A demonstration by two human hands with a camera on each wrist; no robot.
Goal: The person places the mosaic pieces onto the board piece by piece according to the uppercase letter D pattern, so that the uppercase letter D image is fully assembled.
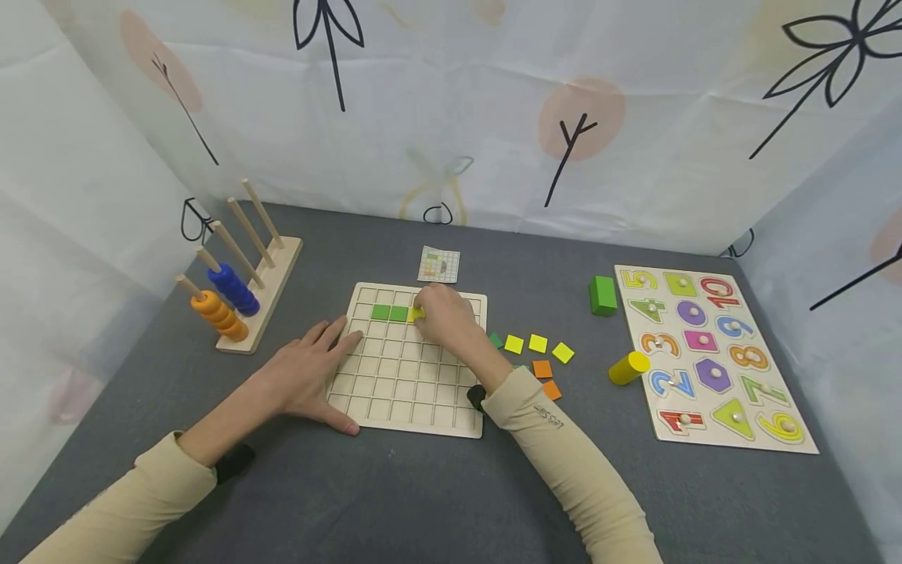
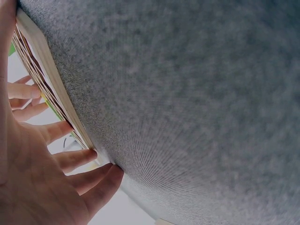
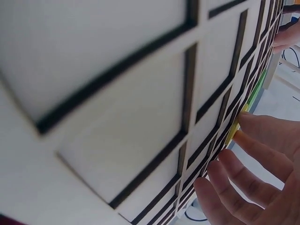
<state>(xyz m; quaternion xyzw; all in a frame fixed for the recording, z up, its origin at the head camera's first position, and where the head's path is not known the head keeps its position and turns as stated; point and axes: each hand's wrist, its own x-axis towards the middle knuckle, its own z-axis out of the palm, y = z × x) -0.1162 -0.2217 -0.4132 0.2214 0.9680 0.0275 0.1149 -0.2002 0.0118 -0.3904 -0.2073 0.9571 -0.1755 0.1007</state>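
Observation:
A pale wooden grid board (image 1: 405, 413) lies flat on the table. Two green tiles (image 1: 389, 313) sit side by side in its upper part, and a yellow tile (image 1: 415, 314) is just right of them. My right hand (image 1: 445, 319) holds this yellow tile (image 3: 231, 131) with thumb and index finger at the board's surface; its other fingers (image 3: 234, 187) are loosely bent. My left hand (image 1: 308, 374) rests with spread fingers along the board's left side, thumb at the near corner. In the left wrist view, the left hand's fingertips (image 2: 96, 154) touch the board's edge (image 2: 58, 89).
A small pattern card (image 1: 438, 265) lies behind the board. Loose yellow tiles (image 1: 539, 343), orange tiles (image 1: 542, 369) and partly hidden green ones lie to its right. Farther right are a green block (image 1: 603, 296), a yellow cylinder (image 1: 629, 367) and a number puzzle (image 1: 712, 439). A peg stacker (image 1: 271, 291) stands left.

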